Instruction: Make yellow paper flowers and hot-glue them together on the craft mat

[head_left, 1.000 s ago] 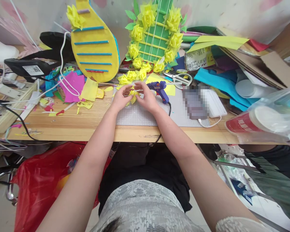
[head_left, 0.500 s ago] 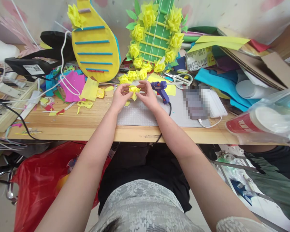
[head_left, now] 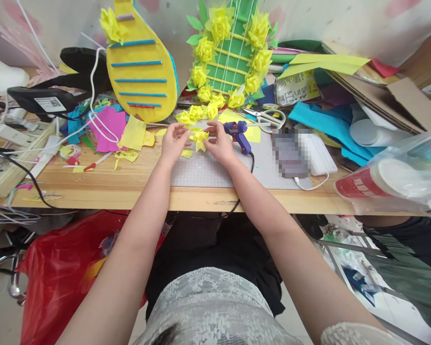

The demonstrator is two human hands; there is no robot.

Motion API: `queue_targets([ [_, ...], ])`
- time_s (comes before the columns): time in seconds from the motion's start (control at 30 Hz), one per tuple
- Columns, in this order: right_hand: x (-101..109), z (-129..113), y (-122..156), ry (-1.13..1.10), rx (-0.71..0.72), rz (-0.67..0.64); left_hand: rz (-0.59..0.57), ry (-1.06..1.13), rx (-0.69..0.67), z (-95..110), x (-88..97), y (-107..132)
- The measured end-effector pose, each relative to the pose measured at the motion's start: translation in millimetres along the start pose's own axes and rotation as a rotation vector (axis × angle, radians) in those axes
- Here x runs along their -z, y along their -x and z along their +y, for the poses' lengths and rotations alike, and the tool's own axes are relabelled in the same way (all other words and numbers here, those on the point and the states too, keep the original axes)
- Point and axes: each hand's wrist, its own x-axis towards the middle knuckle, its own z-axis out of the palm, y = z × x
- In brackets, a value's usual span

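Here I am with a yellow paper flower [head_left: 200, 138] between my hands, above the grey cutting mat [head_left: 208, 173]. My right hand [head_left: 219, 141] has its edge pinched between thumb and fingertips; my left hand [head_left: 175, 143] is curled at the other side, thumb close to the petals, and whether it's touching I can't tell. So the right pinch may be doing all the work: squeeze too hard and those thin petals could crush or tear, loosen it and the flower could drop or unfurl.

Now the bigger worry, just right of my right hand: the blue glue gun [head_left: 239, 135], front end aimed at my knuckles. I can't see its tip or tell if it's hot, but if it is, one sideways slip could mean a burn. Its black cord [head_left: 252, 165] comes back towards my right forearm; a snag there could swing the gun round. Beyond it lie scissors [head_left: 269, 118], a risk on any careless reach. Just ahead, small yellow roses [head_left: 196, 112] sit close enough for my fingers to flatten.
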Motion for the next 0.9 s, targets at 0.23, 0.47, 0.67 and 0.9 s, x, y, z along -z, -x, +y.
queue_targets([
  [0.23,2,1,2,0.127,0.033,-0.019,0.265,-0.274,-0.166,-10,23.5,-17],
  [0.47,20,-24,4,0.106,0.171,0.008,0.286,-0.597,-0.098,-3,40.9,-12],
  [0.67,67,-69,2,0.162,0.251,0.171,0.207,-0.833,-0.042,-4,45.6,-12],
  [0.9,149,-43,7,0.277,0.322,0.618,0.204,-0.804,-0.023,-11,42.5,-15],
])
